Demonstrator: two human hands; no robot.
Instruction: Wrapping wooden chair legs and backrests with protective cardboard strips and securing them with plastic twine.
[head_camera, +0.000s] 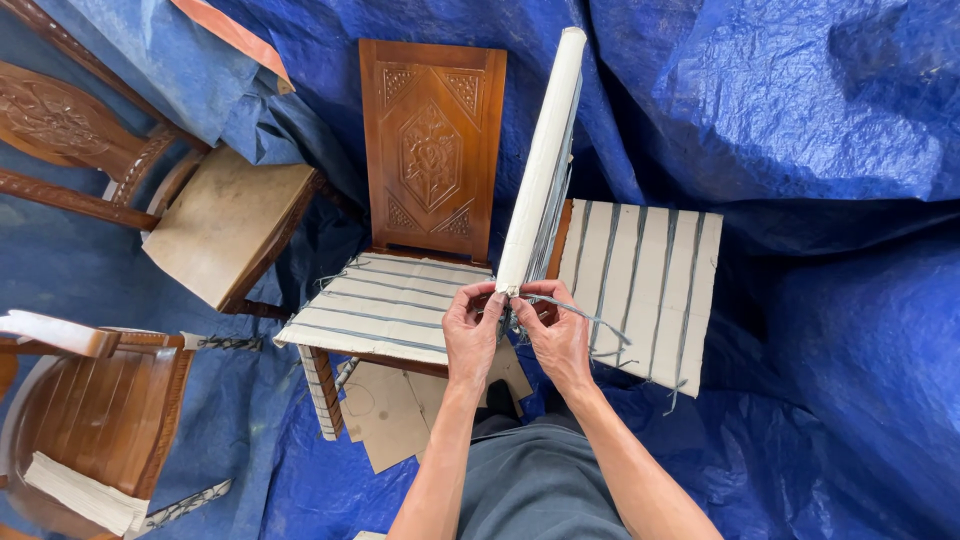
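A cream padded panel (540, 160) with grey straps stands on edge in front of me, its near corner between my hands. My left hand (472, 325) pinches that lower corner from the left. My right hand (556, 330) grips a grey strap (590, 318) that runs off the panel's edge toward the right. Behind the hands a carved wooden chair (432, 140) carries a cream seat cushion (385, 305) crossed with grey straps. A second strapped cream cushion (640, 285) leans to the right of the panel.
Blue tarpaulin (800, 150) covers the floor and backdrop. Another carved chair with a bare tan seat (225, 220) stands at the left. A round wooden seat frame (100, 420) lies at lower left. Cardboard pieces (400, 410) lie under the middle chair.
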